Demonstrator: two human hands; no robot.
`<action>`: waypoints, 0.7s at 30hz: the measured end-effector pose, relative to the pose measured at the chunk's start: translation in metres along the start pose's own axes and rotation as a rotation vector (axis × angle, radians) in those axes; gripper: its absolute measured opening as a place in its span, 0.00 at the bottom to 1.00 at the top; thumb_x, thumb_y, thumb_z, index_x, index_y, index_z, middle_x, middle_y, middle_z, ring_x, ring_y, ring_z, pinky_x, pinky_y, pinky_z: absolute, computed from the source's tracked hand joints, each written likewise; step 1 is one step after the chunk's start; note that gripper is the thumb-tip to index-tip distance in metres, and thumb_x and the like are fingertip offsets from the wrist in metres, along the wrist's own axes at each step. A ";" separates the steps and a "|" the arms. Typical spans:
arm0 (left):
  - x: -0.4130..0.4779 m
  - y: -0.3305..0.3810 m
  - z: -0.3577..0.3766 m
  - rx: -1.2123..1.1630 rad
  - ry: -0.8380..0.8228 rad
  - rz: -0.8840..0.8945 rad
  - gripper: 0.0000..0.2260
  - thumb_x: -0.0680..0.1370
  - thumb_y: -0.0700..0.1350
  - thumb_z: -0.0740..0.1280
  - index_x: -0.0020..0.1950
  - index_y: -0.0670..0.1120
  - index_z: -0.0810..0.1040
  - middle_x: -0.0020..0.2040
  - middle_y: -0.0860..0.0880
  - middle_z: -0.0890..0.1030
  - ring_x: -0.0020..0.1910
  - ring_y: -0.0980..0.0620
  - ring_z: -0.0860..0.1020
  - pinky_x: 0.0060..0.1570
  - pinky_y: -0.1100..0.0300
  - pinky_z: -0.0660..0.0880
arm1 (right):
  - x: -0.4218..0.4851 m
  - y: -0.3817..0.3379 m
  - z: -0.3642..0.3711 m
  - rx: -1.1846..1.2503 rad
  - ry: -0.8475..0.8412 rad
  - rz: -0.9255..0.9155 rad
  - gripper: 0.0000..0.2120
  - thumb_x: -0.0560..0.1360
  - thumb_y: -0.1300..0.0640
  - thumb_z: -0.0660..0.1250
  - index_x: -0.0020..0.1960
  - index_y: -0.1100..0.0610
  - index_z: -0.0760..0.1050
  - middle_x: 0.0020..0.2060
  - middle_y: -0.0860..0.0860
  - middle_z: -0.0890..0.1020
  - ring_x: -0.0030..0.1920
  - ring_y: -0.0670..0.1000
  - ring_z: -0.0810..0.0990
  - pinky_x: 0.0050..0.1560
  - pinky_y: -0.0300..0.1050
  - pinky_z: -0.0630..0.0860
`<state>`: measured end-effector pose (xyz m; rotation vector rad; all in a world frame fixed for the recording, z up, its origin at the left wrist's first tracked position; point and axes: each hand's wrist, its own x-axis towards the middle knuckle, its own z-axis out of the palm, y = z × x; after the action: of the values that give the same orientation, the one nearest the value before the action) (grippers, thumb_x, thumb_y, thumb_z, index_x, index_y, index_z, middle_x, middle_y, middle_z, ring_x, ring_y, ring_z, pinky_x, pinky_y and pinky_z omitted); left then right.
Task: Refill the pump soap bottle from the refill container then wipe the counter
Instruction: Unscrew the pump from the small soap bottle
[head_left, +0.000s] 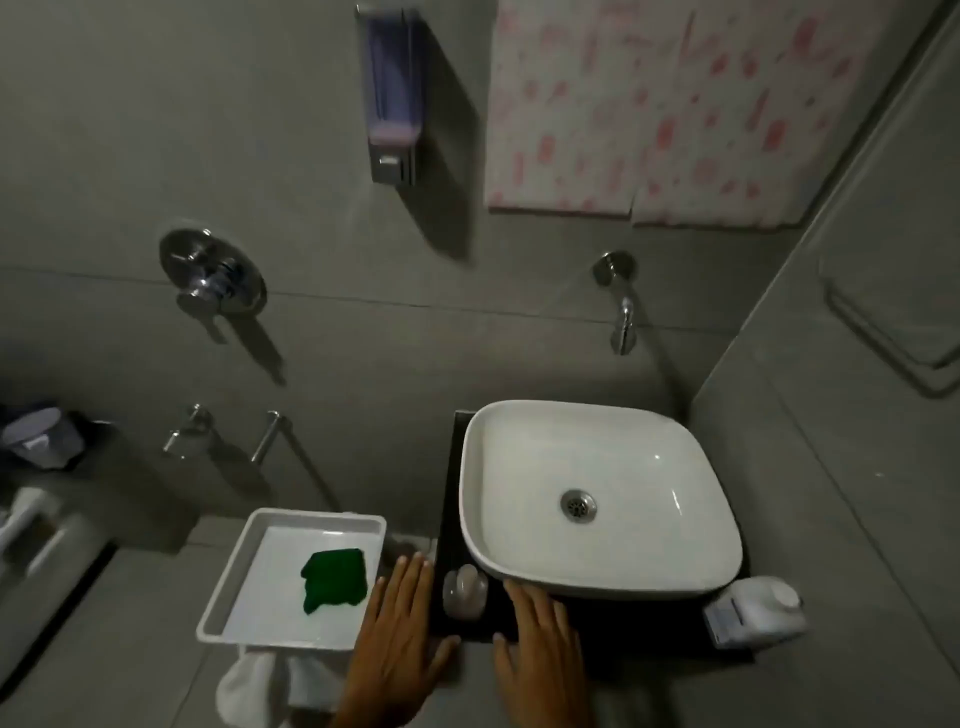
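Observation:
A small clear pump soap bottle (464, 591) stands on the dark counter (613, 623) at the front left of the white basin (597, 499). A white refill container (756, 610) lies on the counter's right end. A green cloth (334, 578) lies in a white tray (291, 525) to the left of the counter. My left hand (397, 644) is flat with fingers spread, just left of the bottle, holding nothing. My right hand (540, 649) is spread flat just right of the bottle, over the counter's front edge, also holding nothing.
A wall soap dispenser (392, 98) hangs above. A chrome mixer handle (210, 278) and a spout (623, 312) are on the tiled wall. A patterned curtain (665, 109) is at upper right. White fabric (254, 686) hangs under the tray.

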<state>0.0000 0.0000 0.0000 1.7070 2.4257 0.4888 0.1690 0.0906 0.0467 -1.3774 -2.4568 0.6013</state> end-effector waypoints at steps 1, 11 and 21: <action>0.007 -0.007 0.008 -0.039 0.014 -0.001 0.41 0.78 0.66 0.60 0.80 0.36 0.70 0.81 0.40 0.70 0.80 0.36 0.70 0.80 0.58 0.42 | 0.005 0.001 0.011 0.078 -0.047 0.074 0.31 0.67 0.47 0.76 0.70 0.44 0.76 0.68 0.41 0.77 0.63 0.47 0.80 0.58 0.41 0.79; 0.073 -0.036 0.026 -0.632 -0.285 -0.028 0.24 0.74 0.54 0.72 0.71 0.55 0.80 0.67 0.58 0.83 0.67 0.57 0.81 0.64 0.72 0.73 | 0.055 -0.046 0.068 0.500 0.019 0.584 0.21 0.61 0.59 0.83 0.49 0.42 0.82 0.52 0.42 0.84 0.49 0.46 0.83 0.45 0.21 0.73; 0.083 -0.048 0.027 -0.729 -0.293 0.066 0.22 0.75 0.55 0.75 0.69 0.53 0.84 0.63 0.56 0.86 0.62 0.58 0.84 0.62 0.57 0.80 | 0.059 -0.053 0.082 0.498 0.147 0.604 0.14 0.63 0.59 0.83 0.42 0.45 0.83 0.45 0.42 0.84 0.46 0.43 0.83 0.43 0.18 0.71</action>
<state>-0.0643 0.0680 -0.0356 1.4044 1.6852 0.9140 0.0648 0.0976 0.0012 -1.8355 -1.5930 1.0983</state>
